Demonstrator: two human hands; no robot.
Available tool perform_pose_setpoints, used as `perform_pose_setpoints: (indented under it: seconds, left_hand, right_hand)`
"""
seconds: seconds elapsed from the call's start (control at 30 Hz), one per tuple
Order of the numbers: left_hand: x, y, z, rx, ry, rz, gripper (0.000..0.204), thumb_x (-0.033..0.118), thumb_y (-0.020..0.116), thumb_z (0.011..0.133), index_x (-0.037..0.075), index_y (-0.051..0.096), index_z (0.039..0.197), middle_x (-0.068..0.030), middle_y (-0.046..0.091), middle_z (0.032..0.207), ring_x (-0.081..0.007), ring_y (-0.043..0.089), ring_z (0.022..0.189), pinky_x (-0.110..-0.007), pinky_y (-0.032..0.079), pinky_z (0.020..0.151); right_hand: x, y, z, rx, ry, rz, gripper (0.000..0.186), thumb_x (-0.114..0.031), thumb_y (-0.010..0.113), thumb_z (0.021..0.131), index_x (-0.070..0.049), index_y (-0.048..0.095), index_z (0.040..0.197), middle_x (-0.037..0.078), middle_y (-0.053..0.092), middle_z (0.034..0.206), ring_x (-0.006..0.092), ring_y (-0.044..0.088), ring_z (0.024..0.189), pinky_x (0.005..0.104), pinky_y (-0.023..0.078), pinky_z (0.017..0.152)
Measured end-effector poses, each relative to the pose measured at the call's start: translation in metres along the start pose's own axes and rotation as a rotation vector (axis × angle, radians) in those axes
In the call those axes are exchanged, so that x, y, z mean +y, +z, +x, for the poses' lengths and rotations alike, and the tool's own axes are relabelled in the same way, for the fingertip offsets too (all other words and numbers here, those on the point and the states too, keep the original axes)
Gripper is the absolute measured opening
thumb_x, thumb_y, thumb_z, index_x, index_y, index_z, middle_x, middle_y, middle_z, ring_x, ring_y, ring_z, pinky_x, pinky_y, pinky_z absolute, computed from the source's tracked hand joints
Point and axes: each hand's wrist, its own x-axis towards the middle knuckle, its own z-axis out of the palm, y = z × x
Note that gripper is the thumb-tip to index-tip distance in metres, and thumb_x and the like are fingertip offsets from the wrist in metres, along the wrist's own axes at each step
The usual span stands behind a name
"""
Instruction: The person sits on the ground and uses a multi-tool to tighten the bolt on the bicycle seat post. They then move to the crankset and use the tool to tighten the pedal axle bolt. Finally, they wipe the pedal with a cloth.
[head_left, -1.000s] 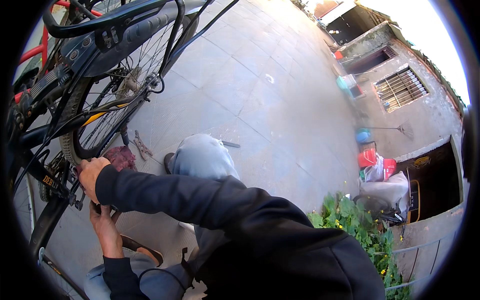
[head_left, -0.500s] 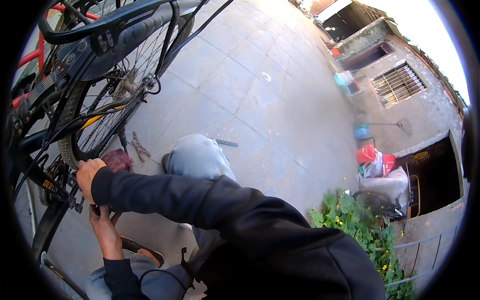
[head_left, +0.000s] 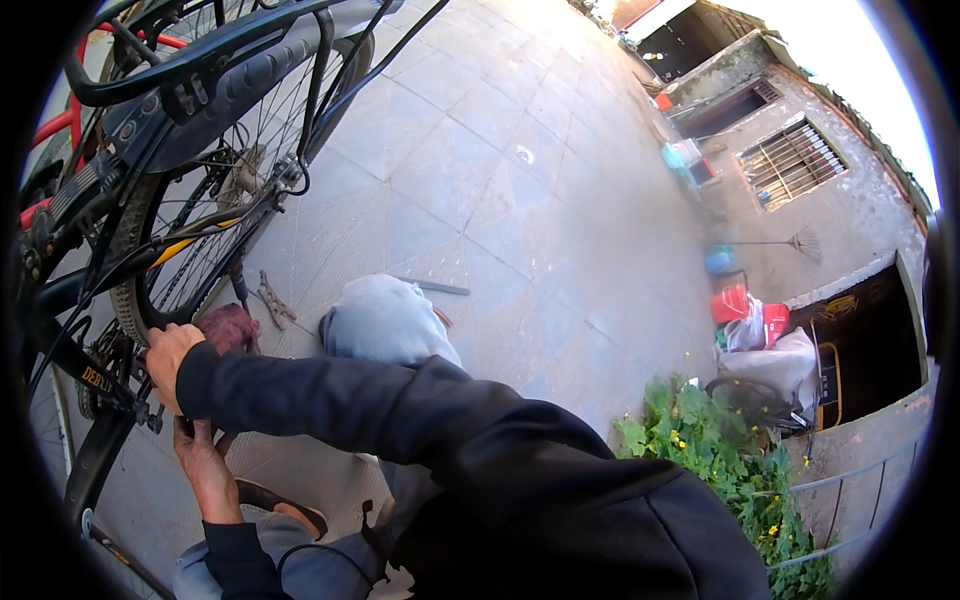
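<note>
A black bicycle (head_left: 62, 290) stands along the left side, its rear wheel (head_left: 130, 275) pointing away from me. My right hand (head_left: 172, 367) reaches across to the area near the crank, just below the tyre, with its fingers curled in against the bike. What those fingers grip is hidden behind the hand. Right below it is my left hand (head_left: 208, 472), thumb raised and fingers bent round something dark that I cannot make out. A dark red rag (head_left: 230, 329) lies beyond my right hand. Past it, locking pliers (head_left: 275, 300) rest on the paving by the kickstand (head_left: 239, 283).
My knee (head_left: 385, 315) in pale trousers rises beside the rag, with a flat metal bar (head_left: 437, 286) on the ground behind it. Leafy plants (head_left: 690, 450) grow at the right. Buckets and bags (head_left: 765, 340) stand along the wall, near a rake (head_left: 800, 243).
Both hands stay together by the crank, shifting only slightly. The whole view has moved a little, and more of the metal bar shows beside my knee.
</note>
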Motion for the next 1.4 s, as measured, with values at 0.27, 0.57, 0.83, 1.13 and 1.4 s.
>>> perform_pose_setpoints:
  seconds: [0.27, 0.57, 0.83, 1.13, 1.4]
  left_hand:
    - [0.01, 0.003, -0.002, -0.001, -0.037, 0.012, 0.047, 0.026, 0.049, 0.096, 0.0, 0.038, 0.134, -0.0146, 0.056, 0.12, -0.0249, 0.061, 0.105, -0.035, 0.059, 0.073]
    - [0.005, -0.002, 0.0, -0.024, -0.038, -0.02, 0.051, 0.028, 0.053, 0.095, -0.001, 0.038, 0.134, -0.0151, 0.054, 0.122, -0.0253, 0.059, 0.107, -0.035, 0.057, 0.076]
    - [0.005, 0.0, 0.001, 0.008, -0.02, -0.007, 0.046, 0.027, 0.05, 0.096, -0.001, 0.04, 0.132, -0.0134, 0.058, 0.116, -0.023, 0.063, 0.1, -0.032, 0.058, 0.069]
    - [0.005, 0.004, -0.003, -0.027, -0.024, -0.019, 0.05, 0.033, 0.055, 0.094, -0.001, 0.043, 0.129, -0.0109, 0.06, 0.112, -0.021, 0.064, 0.097, -0.03, 0.058, 0.068]
    - [0.026, 0.004, -0.011, -0.028, -0.1, -0.13, 0.041, 0.025, 0.052, 0.095, 0.0, 0.047, 0.126, -0.0085, 0.059, 0.111, -0.017, 0.061, 0.096, -0.033, 0.054, 0.074]
  right_hand:
    - [0.002, 0.001, 0.003, -0.049, -0.05, -0.05, 0.025, -0.021, 0.069, 0.063, -0.001, 0.07, 0.078, 0.017, 0.061, 0.096, 0.03, 0.059, 0.09, 0.0361, 0.048, 0.075]
    - [0.002, 0.004, 0.011, -0.107, 0.074, 0.026, 0.022, -0.019, 0.067, 0.063, -0.001, 0.07, 0.077, 0.017, 0.061, 0.093, 0.0301, 0.059, 0.088, 0.0364, 0.048, 0.074]
    - [-0.001, 0.008, -0.001, 0.013, 0.022, 0.002, 0.029, -0.025, 0.07, 0.066, 0.0, 0.069, 0.079, 0.017, 0.062, 0.092, 0.0296, 0.06, 0.088, 0.0369, 0.049, 0.074]
    - [0.001, -0.001, -0.004, -0.015, 0.057, -0.016, 0.027, -0.024, 0.069, 0.067, -0.001, 0.069, 0.081, 0.016, 0.063, 0.091, 0.0293, 0.062, 0.088, 0.0366, 0.049, 0.075]
    - [0.001, -0.051, 0.001, -0.108, 0.195, 0.089, 0.029, -0.035, 0.062, 0.073, -0.009, 0.072, 0.079, 0.015, 0.066, 0.07, 0.0291, 0.066, 0.07, 0.0374, 0.053, 0.068]
